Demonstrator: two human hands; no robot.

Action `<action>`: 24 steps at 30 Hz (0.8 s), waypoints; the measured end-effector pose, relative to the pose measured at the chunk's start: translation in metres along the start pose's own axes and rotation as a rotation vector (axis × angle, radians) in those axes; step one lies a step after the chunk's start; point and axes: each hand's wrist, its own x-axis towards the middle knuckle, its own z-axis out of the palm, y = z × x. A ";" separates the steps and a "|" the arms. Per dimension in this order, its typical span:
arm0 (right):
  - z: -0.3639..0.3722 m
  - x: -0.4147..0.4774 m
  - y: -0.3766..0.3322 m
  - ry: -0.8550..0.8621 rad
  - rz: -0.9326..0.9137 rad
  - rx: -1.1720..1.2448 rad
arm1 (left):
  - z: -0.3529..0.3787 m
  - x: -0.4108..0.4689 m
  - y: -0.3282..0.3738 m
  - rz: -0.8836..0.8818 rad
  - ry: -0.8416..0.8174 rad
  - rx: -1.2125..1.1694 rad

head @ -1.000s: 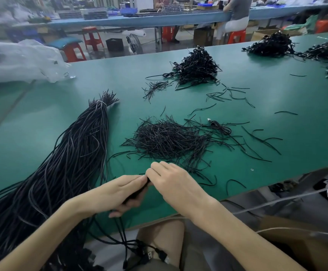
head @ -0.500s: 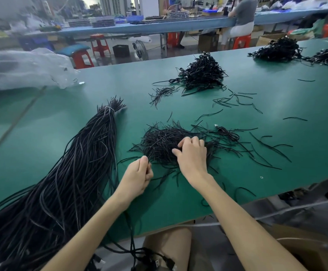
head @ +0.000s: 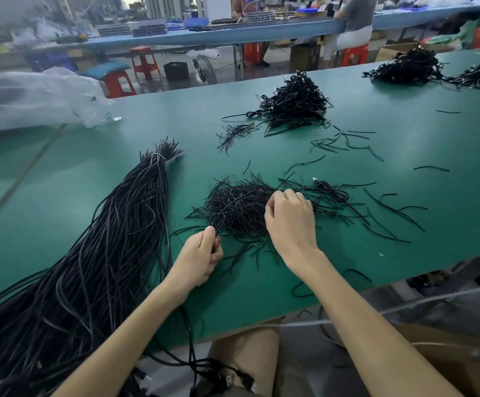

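1. The pile of ties (head: 233,207) lies on the green table (head: 422,253), straight in front of me.
2. My right hand (head: 289,222) sits on the pile's right side, fingers curled in and pinching strands.
3. My left hand (head: 201,259) is at the pile's near edge, closed in a fist round a cable (head: 189,336) that hangs off the table.
4. A long bundle of cables (head: 118,239) lies just to the left.
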 end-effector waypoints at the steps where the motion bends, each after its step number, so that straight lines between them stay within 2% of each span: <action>1: -0.003 -0.002 0.001 0.019 0.004 -0.004 | 0.000 0.000 0.000 0.001 0.001 0.008; 5: -0.015 -0.010 0.002 0.082 0.030 -0.024 | -0.001 0.001 0.001 0.009 -0.009 0.038; 6: -0.019 -0.013 0.000 0.097 0.045 0.047 | -0.001 0.000 0.001 0.010 -0.017 0.040; 10: -0.029 -0.025 -0.019 0.036 0.115 0.612 | 0.000 0.001 0.002 0.010 -0.018 0.053; 14: -0.032 -0.046 -0.034 0.154 0.092 0.768 | 0.001 0.002 0.004 0.017 0.003 0.068; 19: -0.022 -0.057 -0.038 -0.068 0.181 0.898 | 0.003 -0.002 0.006 0.117 -0.041 0.132; 24: -0.013 -0.064 -0.039 -0.171 0.238 0.935 | 0.003 -0.006 0.006 0.188 -0.037 0.131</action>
